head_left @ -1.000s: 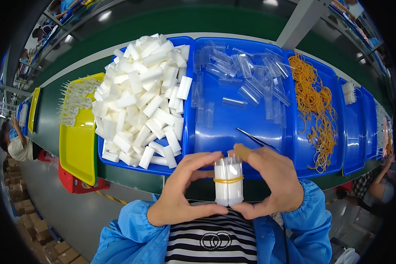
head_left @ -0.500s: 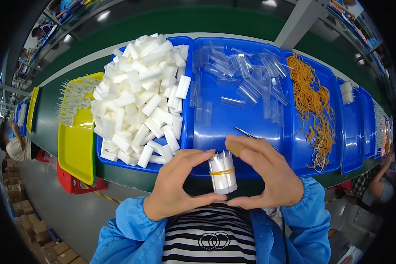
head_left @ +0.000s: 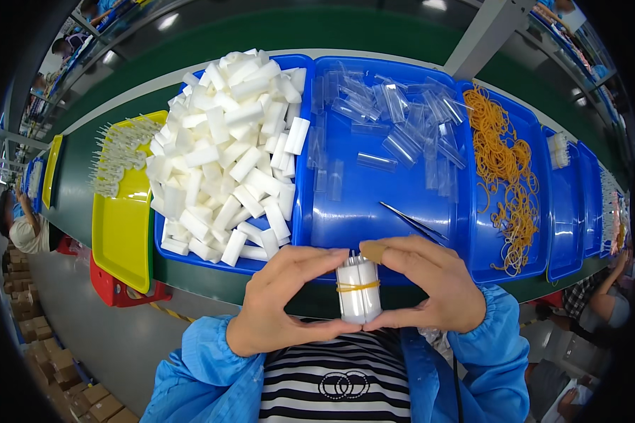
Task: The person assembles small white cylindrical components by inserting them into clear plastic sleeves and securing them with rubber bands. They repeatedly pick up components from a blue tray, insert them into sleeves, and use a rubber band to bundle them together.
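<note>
Left hand (head_left: 275,302) and right hand (head_left: 434,289) both grasping, grip on opposite sides of a white cylindrical bundle in clear plastic (head_left: 360,303), orange rubber band (head_left: 358,287) round its middle, at the near edge of the green tabletop (head_left: 74,201).

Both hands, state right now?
Left hand: holding the banded white bundle.
Right hand: holding the same bundle, from the other side.
</note>
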A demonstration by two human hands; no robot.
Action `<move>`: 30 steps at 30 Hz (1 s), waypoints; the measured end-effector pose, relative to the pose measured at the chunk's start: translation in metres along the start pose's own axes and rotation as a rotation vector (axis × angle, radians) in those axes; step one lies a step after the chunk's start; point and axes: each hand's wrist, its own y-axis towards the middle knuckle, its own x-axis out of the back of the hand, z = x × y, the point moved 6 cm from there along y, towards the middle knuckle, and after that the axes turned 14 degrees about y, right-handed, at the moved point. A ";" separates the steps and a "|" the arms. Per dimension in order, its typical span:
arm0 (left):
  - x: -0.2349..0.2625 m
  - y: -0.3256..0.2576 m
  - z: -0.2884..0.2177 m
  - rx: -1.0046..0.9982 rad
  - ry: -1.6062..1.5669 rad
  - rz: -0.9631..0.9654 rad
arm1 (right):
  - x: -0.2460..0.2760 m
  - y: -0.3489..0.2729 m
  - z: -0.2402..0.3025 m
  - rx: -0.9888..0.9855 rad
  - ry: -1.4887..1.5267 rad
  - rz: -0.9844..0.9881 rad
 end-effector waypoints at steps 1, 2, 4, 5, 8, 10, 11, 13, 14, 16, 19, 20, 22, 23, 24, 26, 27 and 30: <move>0.001 0.000 -0.003 -0.025 0.024 -0.007 | -0.001 -0.001 0.000 0.013 -0.014 0.018; 0.002 -0.001 -0.006 -0.048 0.050 -0.015 | -0.002 -0.002 -0.001 0.027 -0.027 0.037; 0.000 0.001 -0.004 -0.058 0.070 -0.014 | -0.003 -0.004 -0.008 0.030 -0.035 0.026; -0.002 0.003 -0.001 -0.068 0.080 -0.015 | -0.003 -0.005 -0.010 0.034 -0.043 0.019; -0.007 0.008 0.007 0.028 -0.141 -0.021 | 0.002 -0.006 -0.015 -0.012 -0.040 -0.059; -0.013 0.006 0.013 0.079 -0.382 -0.035 | 0.003 -0.007 -0.015 -0.064 0.107 -0.080; -0.015 0.005 0.014 0.057 -0.357 -0.021 | 0.003 -0.008 -0.013 -0.090 0.176 -0.097; -0.014 0.001 0.013 0.016 -0.306 0.007 | 0.000 -0.010 -0.014 -0.100 0.224 -0.077; -0.011 0.002 0.014 0.046 -0.280 -0.001 | 0.002 -0.010 -0.014 -0.073 0.177 -0.093; -0.001 0.006 0.002 -0.004 -0.045 0.026 | 0.005 -0.009 -0.008 0.024 0.081 -0.132; 0.000 0.008 -0.007 -0.090 0.102 0.036 | 0.000 -0.005 -0.004 -0.001 -0.106 0.032; 0.000 0.008 -0.009 -0.119 0.122 0.028 | 0.000 -0.003 -0.001 0.038 -0.131 -0.005; 0.000 0.006 -0.010 -0.137 0.115 0.036 | 0.001 -0.003 0.001 0.070 -0.118 -0.006; 0.000 0.004 -0.009 -0.143 0.111 0.042 | 0.001 -0.003 0.001 0.086 -0.109 -0.006; -0.001 0.003 -0.009 -0.152 0.110 0.034 | 0.000 -0.004 0.001 0.102 -0.103 -0.018; -0.003 0.003 -0.009 -0.175 0.105 0.019 | -0.001 -0.005 0.001 0.136 -0.096 -0.045; -0.004 0.005 -0.008 -0.154 0.105 0.040 | -0.001 -0.006 -0.003 0.110 -0.086 -0.051; -0.005 0.010 -0.003 -0.064 0.026 0.039 | 0.003 -0.009 -0.013 0.032 -0.030 -0.077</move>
